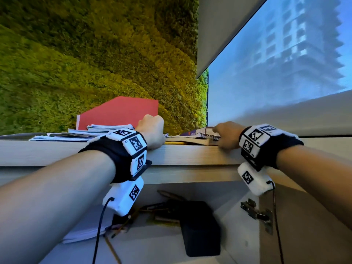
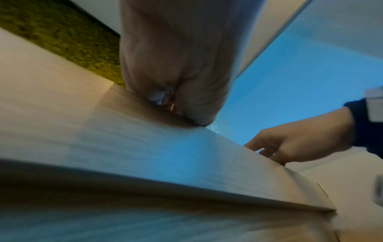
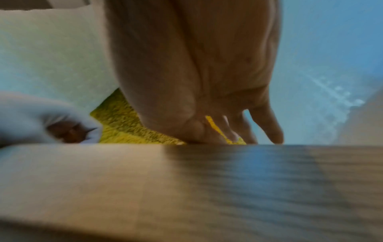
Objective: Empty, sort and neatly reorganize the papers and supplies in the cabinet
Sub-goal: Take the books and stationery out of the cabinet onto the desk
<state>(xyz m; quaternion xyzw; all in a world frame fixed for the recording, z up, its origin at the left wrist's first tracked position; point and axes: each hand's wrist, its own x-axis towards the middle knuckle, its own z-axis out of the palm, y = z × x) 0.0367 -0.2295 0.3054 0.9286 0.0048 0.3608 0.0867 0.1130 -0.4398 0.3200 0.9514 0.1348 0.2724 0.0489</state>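
Both hands are up on the wooden cabinet top (image 1: 190, 153). My left hand (image 1: 152, 130) is curled into a fist on the wood between two piles, and I see nothing in it; the left wrist view (image 2: 176, 65) shows the same fist. To its left lies a loose pile of papers (image 1: 80, 133), with a red folder (image 1: 122, 111) leaning on the wall behind. My right hand (image 1: 226, 135) rests its fairly straight fingers (image 3: 269, 124) against the right end of a stack of spiral notebooks and books (image 1: 192, 139).
A green moss wall (image 1: 95, 54) rises behind the cabinet, and a window (image 1: 276, 54) is at right. In the open cabinet below sit a black box (image 1: 200, 227), a white paper stack (image 1: 83, 229) and dark tangled supplies (image 1: 163, 212). A door hinge (image 1: 257, 214) sticks out at right.
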